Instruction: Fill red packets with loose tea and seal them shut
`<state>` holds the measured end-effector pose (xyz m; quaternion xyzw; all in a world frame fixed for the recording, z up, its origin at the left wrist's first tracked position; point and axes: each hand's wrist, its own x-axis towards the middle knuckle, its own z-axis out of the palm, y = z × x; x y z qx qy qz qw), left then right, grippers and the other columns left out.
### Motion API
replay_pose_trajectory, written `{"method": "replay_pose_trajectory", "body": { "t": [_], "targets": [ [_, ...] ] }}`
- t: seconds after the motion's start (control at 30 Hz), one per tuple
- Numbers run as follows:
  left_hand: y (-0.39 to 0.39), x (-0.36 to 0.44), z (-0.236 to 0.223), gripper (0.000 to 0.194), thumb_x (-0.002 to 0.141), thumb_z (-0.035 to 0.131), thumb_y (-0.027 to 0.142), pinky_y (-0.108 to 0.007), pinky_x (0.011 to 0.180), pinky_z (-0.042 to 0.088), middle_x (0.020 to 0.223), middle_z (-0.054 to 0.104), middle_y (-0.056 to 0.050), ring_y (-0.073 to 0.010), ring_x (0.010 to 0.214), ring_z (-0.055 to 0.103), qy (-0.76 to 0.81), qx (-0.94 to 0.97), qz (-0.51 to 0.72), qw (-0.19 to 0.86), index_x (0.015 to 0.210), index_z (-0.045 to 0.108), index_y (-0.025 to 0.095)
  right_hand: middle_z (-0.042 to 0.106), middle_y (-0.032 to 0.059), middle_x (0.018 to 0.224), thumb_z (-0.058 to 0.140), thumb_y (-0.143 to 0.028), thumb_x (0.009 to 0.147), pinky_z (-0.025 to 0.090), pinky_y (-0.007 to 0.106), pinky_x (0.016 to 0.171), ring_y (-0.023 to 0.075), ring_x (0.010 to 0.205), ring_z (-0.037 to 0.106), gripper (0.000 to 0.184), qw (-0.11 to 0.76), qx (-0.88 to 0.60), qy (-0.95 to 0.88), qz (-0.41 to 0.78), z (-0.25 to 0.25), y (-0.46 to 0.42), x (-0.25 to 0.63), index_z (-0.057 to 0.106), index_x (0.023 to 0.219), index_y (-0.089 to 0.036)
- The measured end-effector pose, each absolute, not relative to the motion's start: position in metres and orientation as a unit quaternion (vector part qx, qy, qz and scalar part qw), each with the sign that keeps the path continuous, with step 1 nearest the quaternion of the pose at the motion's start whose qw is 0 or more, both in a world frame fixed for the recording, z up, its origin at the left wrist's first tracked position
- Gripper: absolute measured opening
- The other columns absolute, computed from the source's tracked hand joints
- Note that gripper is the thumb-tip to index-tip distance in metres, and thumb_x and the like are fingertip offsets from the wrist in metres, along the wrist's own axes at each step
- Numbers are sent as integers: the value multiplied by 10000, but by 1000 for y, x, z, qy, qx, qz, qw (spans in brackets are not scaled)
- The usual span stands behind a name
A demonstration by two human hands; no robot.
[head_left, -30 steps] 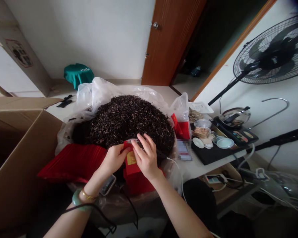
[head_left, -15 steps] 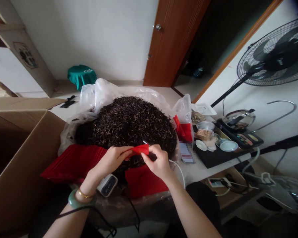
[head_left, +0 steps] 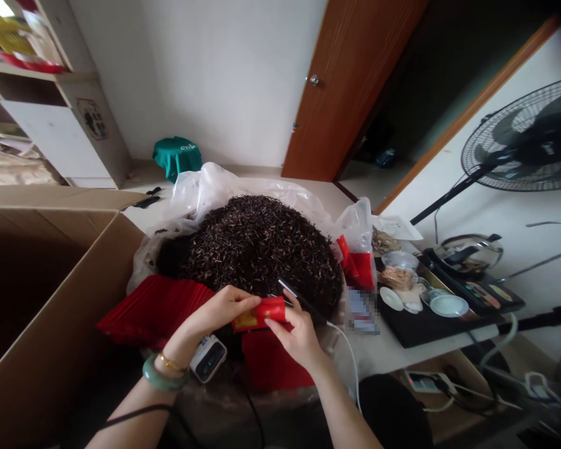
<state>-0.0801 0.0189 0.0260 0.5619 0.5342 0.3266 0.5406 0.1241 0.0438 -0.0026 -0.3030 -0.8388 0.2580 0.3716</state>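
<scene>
My left hand (head_left: 227, 308) and my right hand (head_left: 300, 337) pinch a small red packet (head_left: 273, 309) with gold print between them, one at each end. It is held over the near edge of a heap of dark, twisted dry leaves (head_left: 262, 243), which look like loose tea, in a clear plastic bag (head_left: 210, 181). By my left forearm lies a thick row of red packets (head_left: 154, 305). Flat red packets (head_left: 278, 362) lie below my hands. Just behind my right fingers shows a slim dark object (head_left: 292, 290) with a pale edge, partly hidden.
A small white device (head_left: 209, 358) with a dark display sits under my left wrist. The open cardboard box (head_left: 75, 299) stands at left. More red packets (head_left: 362, 268), jars (head_left: 399, 268), a glass kettle (head_left: 470, 252) and a fan (head_left: 533, 137) are at right. A white cable (head_left: 353, 355) hangs near my right forearm.
The view has shifted, so the scene sits lower and further right. The red packet has been turned and its gold-printed face now shows. Both hands still grip it.
</scene>
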Motion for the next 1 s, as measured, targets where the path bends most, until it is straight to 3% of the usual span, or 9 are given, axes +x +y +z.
{"method": "replay_pose_trajectory", "body": {
  "t": [0.13,0.27,0.37,0.47,0.57,0.67,0.73,0.8,1.0],
  "targets": [
    [18,-79,31,339,752,604,407,-208,491,363,579,643,-5,-109,520,502,556,571,307,519,802,756,108,749,-1,871,509,-159,892,351,457,1076,152,788,688,264,350,-258,-862,260,-4,40,122,714,993,-291],
    [12,-73,42,177,752,583,213,-222,677,450,739,726,-21,-151,712,628,592,639,326,367,737,753,164,749,21,824,554,-189,863,348,466,1072,175,774,685,215,312,-287,-846,322,-2,35,117,725,973,-256],
    [7,-66,46,186,781,566,162,-235,697,453,759,726,-30,-163,755,640,612,675,325,252,743,747,184,742,63,958,615,-281,832,417,433,1014,226,928,670,197,279,-316,-806,415,3,32,113,723,987,-223],
    [6,-62,44,169,806,576,163,-247,694,468,760,728,-27,-158,734,647,606,695,334,194,761,736,193,716,84,1059,506,-369,907,472,396,937,240,1020,642,301,266,-312,-768,492,6,32,111,700,1074,-211],
    [6,-63,39,188,857,547,188,-342,851,474,794,743,-27,-199,874,666,588,724,345,105,788,721,205,704,81,1095,456,-461,925,451,399,967,244,1065,622,388,270,-315,-725,550,2,33,111,680,1129,-218],
    [5,-63,37,190,891,527,262,-554,1091,258,955,748,-45,-283,1203,538,543,769,337,-15,956,701,220,685,72,1148,499,-524,891,397,416,1033,245,1124,591,428,295,-334,-643,623,-6,36,112,664,1154,-228],
    [3,-62,35,345,851,581,346,-602,1130,137,1144,695,-79,-314,1309,428,504,807,304,-39,1163,621,204,682,68,1158,553,-550,850,374,434,1054,247,1137,583,455,330,-334,-568,676,-11,39,111,657,1155,-229],
    [4,-58,30,536,810,618,345,-585,1134,165,1267,619,-118,-324,1317,411,493,831,255,-38,1302,508,161,691,71,1137,607,-554,808,378,452,1051,251,1121,592,464,358,-320,-502,719,-14,42,110,666,1123,-218],
    [8,-51,16,478,831,525,123,-496,1093,301,1290,589,-117,-262,1194,520,521,833,181,-37,1305,475,160,708,85,1067,648,-556,762,423,460,1009,261,1089,608,437,364,-303,-461,751,-12,39,106,681,1014,-201]
  ]
}}
